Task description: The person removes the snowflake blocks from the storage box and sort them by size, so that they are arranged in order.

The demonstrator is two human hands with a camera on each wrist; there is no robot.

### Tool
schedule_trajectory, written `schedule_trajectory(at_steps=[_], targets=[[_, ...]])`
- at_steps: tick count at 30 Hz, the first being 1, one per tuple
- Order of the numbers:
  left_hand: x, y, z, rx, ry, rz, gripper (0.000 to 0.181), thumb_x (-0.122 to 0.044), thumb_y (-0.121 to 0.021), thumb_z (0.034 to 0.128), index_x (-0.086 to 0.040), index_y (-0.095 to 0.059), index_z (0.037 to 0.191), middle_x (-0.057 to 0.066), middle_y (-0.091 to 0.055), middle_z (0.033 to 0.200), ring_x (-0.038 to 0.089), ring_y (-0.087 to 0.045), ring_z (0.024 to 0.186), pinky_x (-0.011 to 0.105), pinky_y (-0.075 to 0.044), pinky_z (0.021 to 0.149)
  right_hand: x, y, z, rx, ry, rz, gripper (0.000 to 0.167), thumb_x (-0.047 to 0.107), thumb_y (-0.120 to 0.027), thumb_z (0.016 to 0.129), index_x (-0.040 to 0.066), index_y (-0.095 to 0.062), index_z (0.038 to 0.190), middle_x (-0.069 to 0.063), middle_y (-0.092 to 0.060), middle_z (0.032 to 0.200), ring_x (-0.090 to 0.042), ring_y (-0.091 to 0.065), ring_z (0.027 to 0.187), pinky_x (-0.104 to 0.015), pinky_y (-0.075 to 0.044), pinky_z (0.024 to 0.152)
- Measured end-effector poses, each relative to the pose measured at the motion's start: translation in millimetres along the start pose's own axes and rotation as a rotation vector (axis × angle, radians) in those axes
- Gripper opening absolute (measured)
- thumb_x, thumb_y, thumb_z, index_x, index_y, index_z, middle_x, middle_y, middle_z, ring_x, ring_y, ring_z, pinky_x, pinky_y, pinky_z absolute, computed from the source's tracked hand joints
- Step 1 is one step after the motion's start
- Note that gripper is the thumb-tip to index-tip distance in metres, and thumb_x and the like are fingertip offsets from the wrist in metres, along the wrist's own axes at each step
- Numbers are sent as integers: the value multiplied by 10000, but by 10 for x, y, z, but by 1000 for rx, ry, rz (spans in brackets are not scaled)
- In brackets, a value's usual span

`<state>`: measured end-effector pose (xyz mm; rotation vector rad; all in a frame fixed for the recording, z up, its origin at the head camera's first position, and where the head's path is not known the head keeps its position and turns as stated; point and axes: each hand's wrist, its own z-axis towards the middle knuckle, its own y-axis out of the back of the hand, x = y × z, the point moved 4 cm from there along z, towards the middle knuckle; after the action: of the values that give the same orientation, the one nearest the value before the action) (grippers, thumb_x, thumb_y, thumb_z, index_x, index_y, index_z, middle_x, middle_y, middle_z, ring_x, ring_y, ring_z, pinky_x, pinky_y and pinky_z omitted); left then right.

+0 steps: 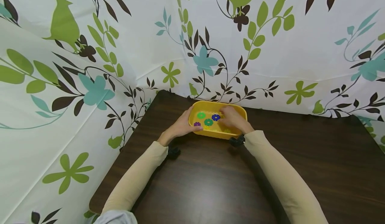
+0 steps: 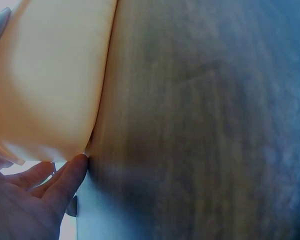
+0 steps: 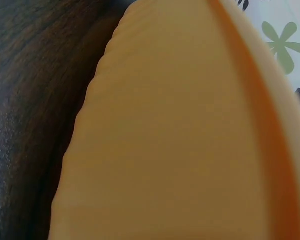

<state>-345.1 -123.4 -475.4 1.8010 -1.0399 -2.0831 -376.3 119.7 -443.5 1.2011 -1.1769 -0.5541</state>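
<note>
A yellow plastic bin (image 1: pixel 213 134) holds several flat notched discs: a light green disc (image 1: pixel 201 115), a darker green disc (image 1: pixel 208 122), a blue disc (image 1: pixel 215 117) and a purple disc (image 1: pixel 197 124). My left hand (image 1: pixel 181 124) grips the bin's left end, thumb over the rim near the purple disc. In the left wrist view its fingers (image 2: pixel 70 180) rest against the bin's outer wall (image 2: pixel 50 85). Inside the right part of the bin is my right hand (image 1: pixel 233 118), fingers bent downward; whether they hold a disc is hidden. The right wrist view is mostly bin wall (image 3: pixel 165 125).
The bin stands on a dark wooden table (image 1: pixel 204 177), close to its back edge. Behind and to the left hangs a white cloth (image 1: pixel 144 57) printed with leaves, birds and flowers. Black bands (image 1: pixel 237 141) sit at the wrists.
</note>
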Motion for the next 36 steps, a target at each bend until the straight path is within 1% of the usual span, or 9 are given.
schedule_trajectory(at_steps=[4, 8, 11, 16, 25, 28, 30, 32, 36], targets=[[0, -2, -2, 1, 0, 3, 1231, -477, -891, 882, -182, -94, 1773, 236, -338, 1717, 365, -544, 1340, 568, -450, 1243, 19, -31, 10, 11, -4, -12, 515, 157, -720, 1031, -54, -598, 1485, -265, -645, 1423, -421, -583, 1328, -569, -467, 1203], [5, 3, -4, 1, 4, 6, 1239, -481, -892, 882, -189, -82, 1774, 229, -337, 1715, 368, -541, 1347, 566, -448, 1249, 39, -78, 24, 36, -27, -25, 549, 193, -687, 1065, -26, -552, 1551, -277, -558, 1553, -463, -493, 1457, -589, -392, 1278], [9, 3, -4, 2, 7, 9, 1239, -488, -888, 884, -186, -80, 1774, 229, -328, 1724, 373, -535, 1371, 569, -436, 1260, 55, -113, 39, 55, -46, -28, 560, 238, -667, 1086, -3, -539, 1576, -281, -504, 1602, -477, -439, 1494, -591, -370, 1294], [11, -10, -1, 9, 15, 15, 1244, -499, -883, 881, -162, -83, 1772, 231, -308, 1744, 382, -519, 1423, 575, -409, 1283, 56, -164, 40, 68, -50, -34, 523, 269, -637, 1110, 3, -566, 1554, -279, -524, 1555, -453, -462, 1423, -583, -411, 1254], [2, -4, -13, 2, 15, 23, 1231, -505, -874, 889, -169, -86, 1772, 232, -312, 1743, 381, -524, 1422, 579, -418, 1275, 48, -170, 57, 52, -55, 3, 446, 242, -672, 1090, -11, -631, 1456, -258, -572, 1512, -413, -477, 1354, -561, -399, 1238], [7, 0, -12, 3, 15, 18, 1231, -511, -872, 890, -179, -81, 1773, 227, -310, 1743, 375, -528, 1413, 576, -420, 1274, 58, -159, 62, 56, -72, 2, 423, 247, -682, 1082, -34, -642, 1396, -249, -598, 1409, -388, -484, 1281, -530, -430, 1173], [6, 3, -8, 4, 15, 10, 1231, -505, -875, 889, -188, -81, 1774, 222, -308, 1743, 375, -526, 1413, 576, -416, 1278, 65, -148, 63, 54, -90, 3, 374, 249, -692, 1070, -43, -656, 1302, -220, -601, 1280, -361, -479, 1202, -488, -440, 1079], [8, 4, -3, 5, 13, 2, 1234, -505, -879, 885, -197, -80, 1775, 218, -309, 1741, 374, -527, 1407, 575, -417, 1278, 66, -145, 73, 54, -109, 7, 320, 239, -697, 1048, -42, -653, 1195, -198, -567, 1186, -346, -458, 1141, -462, -413, 993], [13, -6, 2, 2, 1, -6, 1228, -497, -882, 885, -210, -86, 1775, 217, -327, 1728, 364, -537, 1375, 574, -434, 1259, 67, -134, 68, 41, -126, 7, 272, 235, -709, 995, -18, -628, 1054, -177, -535, 1118, -336, -456, 1076, -431, -383, 917]])
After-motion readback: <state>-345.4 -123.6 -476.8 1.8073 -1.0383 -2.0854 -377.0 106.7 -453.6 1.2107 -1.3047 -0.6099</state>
